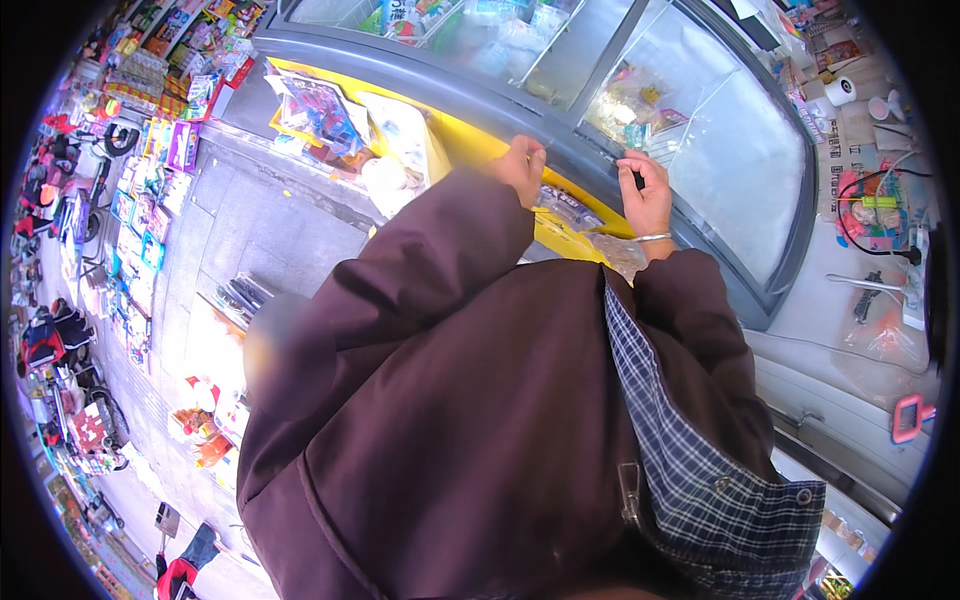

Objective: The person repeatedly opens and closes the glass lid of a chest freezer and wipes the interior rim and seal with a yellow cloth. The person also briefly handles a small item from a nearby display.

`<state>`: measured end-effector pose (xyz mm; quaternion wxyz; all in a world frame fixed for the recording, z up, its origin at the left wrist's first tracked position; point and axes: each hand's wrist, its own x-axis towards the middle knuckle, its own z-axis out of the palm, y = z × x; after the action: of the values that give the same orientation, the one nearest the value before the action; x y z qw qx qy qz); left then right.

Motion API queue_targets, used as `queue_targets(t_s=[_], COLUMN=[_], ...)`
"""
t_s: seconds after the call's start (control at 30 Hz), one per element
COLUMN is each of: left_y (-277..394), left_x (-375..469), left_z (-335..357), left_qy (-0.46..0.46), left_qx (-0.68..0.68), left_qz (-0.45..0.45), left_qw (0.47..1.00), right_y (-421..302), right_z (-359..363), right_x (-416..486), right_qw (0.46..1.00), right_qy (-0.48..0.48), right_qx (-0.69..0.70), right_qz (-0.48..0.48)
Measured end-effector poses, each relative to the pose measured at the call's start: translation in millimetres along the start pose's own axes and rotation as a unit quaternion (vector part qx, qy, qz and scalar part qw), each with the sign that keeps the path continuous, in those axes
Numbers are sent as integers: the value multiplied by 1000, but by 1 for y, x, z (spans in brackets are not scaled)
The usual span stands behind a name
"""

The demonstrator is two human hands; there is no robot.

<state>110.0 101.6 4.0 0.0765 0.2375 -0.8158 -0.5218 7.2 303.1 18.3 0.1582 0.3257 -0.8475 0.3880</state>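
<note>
A chest freezer (720, 150) with a grey frame and sliding glass lids stands before me. My left hand (520, 169) is at the near edge of its frame, fingers curled, with no object visible in it. My right hand (645, 191), a silver bangle (652, 237) at its wrist, rests by the frame near the divider between the lids. Its thumb and index finger are bent towards each other, with a small dark patch between them that I cannot identify. Frosted packages (517, 37) lie under the glass. Below my hands runs the freezer's yellow front (465, 139), with plastic packets (566, 206) against it.
Bagged goods (322, 112) lean at the freezer's front left. Colourful boxed goods (142, 217) line the paving at far left, near parked scooters (94, 427) and a person (180, 574). At right, a white counter (817, 315) holds cables and a pink-framed item (907, 418).
</note>
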Motion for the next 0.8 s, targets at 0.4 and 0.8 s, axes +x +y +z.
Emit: queue_targets(t_s=[0.4, 0.8], left_y=[-19, -27], left_x=[-39, -47], left_z=[20, 10], left_qy=[37, -23], left_qx=[-150, -112], left_qz=[44, -2], left_qw=[987, 993], right_y=[-62, -74], right_z=[38, 70], right_x=[-5, -4], right_qw=[896, 816], right_qy=[-217, -244], right_qx=[285, 341], right_qz=[262, 399])
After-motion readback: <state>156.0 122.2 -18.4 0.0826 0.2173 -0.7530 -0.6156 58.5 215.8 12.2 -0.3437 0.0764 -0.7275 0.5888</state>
